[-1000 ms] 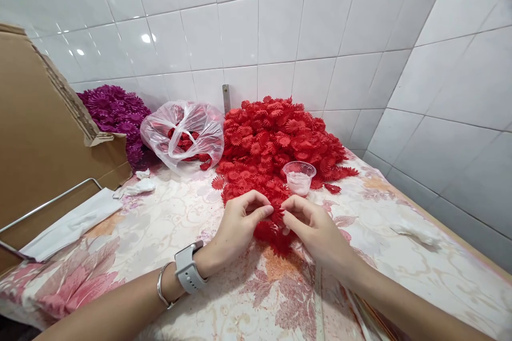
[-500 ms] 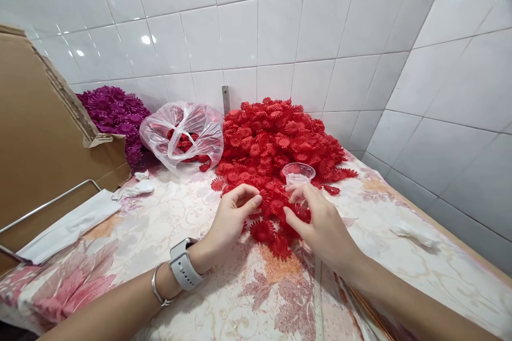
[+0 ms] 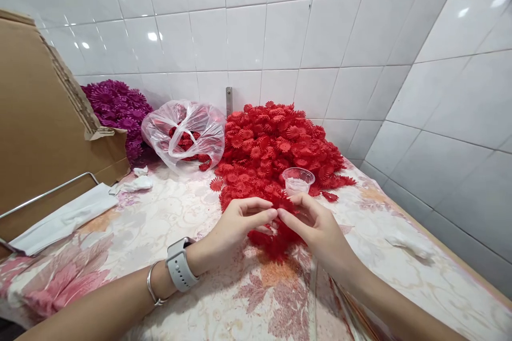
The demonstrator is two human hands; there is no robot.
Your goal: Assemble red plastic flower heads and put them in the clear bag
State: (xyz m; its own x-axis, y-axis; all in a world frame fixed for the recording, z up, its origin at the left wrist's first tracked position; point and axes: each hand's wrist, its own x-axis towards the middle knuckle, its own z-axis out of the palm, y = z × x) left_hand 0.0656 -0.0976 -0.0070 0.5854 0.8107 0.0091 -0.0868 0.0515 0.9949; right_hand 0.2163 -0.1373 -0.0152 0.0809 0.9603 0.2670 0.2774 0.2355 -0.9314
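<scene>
Over the front of the heap of red flower-shaped petal pieces [image 3: 276, 141], my two hands meet with the thumb tips almost touching. My left hand [image 3: 240, 224], with a watch and a bangle on its wrist, has its thumb and fingers drawn together in a pinch. Fingers of my right hand [image 3: 320, 229] are curled toward its thumb in the same way. Whatever lies between the fingertips is too small or too hidden to name. Just beyond my right fingers stands a clear plastic cup [image 3: 298, 180] with something whitish in it.
Left of the heap sits a knotted clear plastic bag [image 3: 160, 133] of red pieces, beside a purple pile [image 3: 116, 109]. A cardboard box [image 3: 48, 112] stands at far left, near a white cloth [image 3: 68, 218]. White crumpled material [image 3: 410, 246] lies right. Thin stems [image 3: 348, 303] are below my right arm.
My hands have come together from being apart; the left moved right and the fingertips of both closed in. The view has shifted slightly.
</scene>
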